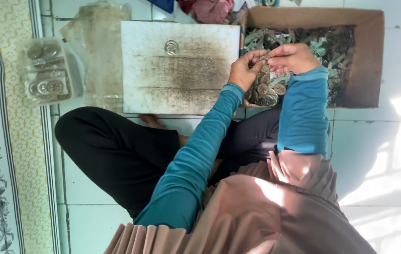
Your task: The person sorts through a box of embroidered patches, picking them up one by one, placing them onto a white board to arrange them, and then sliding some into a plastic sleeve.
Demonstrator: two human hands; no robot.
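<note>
The white board point(177, 70), grimy in the middle, lies almost bare: only one small metal ring point(172, 47) sits near its far edge, so a hand could pass freely across it. Just beside it the cardboard box point(367, 61) is crowded with metal parts point(332, 47), and its upright walls hem in any sideways reach. Past the board's other side, a clear plastic bag point(98, 51) and a plastic container of rings point(45, 70) block the tiled floor point(388, 155), which lies open beyond the box.
</note>
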